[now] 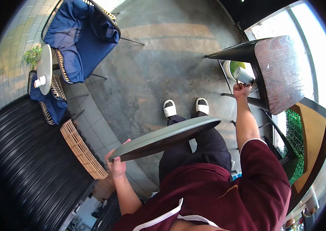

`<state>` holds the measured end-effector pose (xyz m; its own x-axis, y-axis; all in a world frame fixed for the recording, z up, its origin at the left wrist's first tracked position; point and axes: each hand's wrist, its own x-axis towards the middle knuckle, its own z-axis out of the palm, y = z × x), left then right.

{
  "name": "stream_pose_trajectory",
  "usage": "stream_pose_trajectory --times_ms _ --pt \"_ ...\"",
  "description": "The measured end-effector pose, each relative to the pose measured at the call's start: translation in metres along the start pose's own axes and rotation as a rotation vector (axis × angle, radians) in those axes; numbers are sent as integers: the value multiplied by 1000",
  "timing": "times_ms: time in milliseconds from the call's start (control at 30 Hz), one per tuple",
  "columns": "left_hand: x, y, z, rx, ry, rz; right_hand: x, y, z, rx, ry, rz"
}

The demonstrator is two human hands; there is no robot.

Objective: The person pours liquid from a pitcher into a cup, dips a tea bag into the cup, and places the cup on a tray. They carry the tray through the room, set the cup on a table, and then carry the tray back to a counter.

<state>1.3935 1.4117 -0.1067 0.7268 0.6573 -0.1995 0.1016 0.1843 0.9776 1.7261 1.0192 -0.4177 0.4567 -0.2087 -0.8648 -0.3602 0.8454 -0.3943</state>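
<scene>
My left hand (117, 163) grips the left rim of a large round tray (163, 134), fingers over the edge and thumb below. The tray is grey-green on its upper face, dark beneath, and tilted in front of my waist. Out to the right, my right hand (242, 91) is closed around the handle of a grey mug (243, 76). The mug leans over, its dark mouth towards the lower right. What is inside it cannot be made out. Just beyond the mug stands a white pot with a green plant (237, 66).
A tall stool (280, 73) with a plastic-wrapped seat stands at the right. At upper left are a blue cushioned chair (93, 46) and a small round table (47, 63) bearing a white item. Black corrugated panelling (28, 165) and a slatted wooden piece (82, 150) line the left.
</scene>
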Motion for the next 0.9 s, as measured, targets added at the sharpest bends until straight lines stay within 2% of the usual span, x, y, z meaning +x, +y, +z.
stream_pose_trajectory --times_ms 67,133,167,200,267,300,333,400,433,500,567,600,633,667,700,733,800,900 --pt "6 6 -5 -19 -75 -7 -6 12 -17 45 14 -48" --pt "7 5 -16 -67 -52 -96 -14 21 -32 -166 -190 -120" --pt "9 4 -23 -129 -83 -126 -20 28 -36 -217 -173 -218" --pt "12 7 -24 -135 -91 -122 -30 32 -39 -213 -176 -228" --pt "18 16 -22 -146 27 -150 -56 39 -48 -416 -226 -232" --pt "23 20 -32 -122 -8 -150 -68 41 -54 -665 -261 -342" --pt "27 22 -44 -133 -14 -145 -87 47 -51 -664 -264 -355" --pt "37 16 -79 49 54 -195 -132 63 -36 -952 -349 -926" --pt "43 -5 -109 54 73 -195 -163 58 -29 -1206 -293 -935" --pt "53 15 -106 -66 98 -233 -239 66 7 -1316 -349 -1068" --pt "58 24 -117 -207 138 -319 -304 73 36 -1346 -404 -1122" --pt "60 29 -122 -222 134 -303 -339 75 57 -1372 -508 -1151" --pt "59 35 -123 -260 225 -335 -367 79 75 -1400 -620 -1180" --pt "59 38 -128 -305 322 -367 -388 87 89 -1398 -646 -1206" --pt "60 31 -144 -381 203 -312 -407 96 102 -1413 -738 -1226" --pt "60 28 -153 -407 223 -295 -424 105 115 -1431 -835 -1240" --pt "59 27 -166 -648 110 -259 -452 128 135 -1431 -1021 -1270" --pt "58 43 -170 -676 135 -293 -497 168 160 -1461 -1196 -1023"
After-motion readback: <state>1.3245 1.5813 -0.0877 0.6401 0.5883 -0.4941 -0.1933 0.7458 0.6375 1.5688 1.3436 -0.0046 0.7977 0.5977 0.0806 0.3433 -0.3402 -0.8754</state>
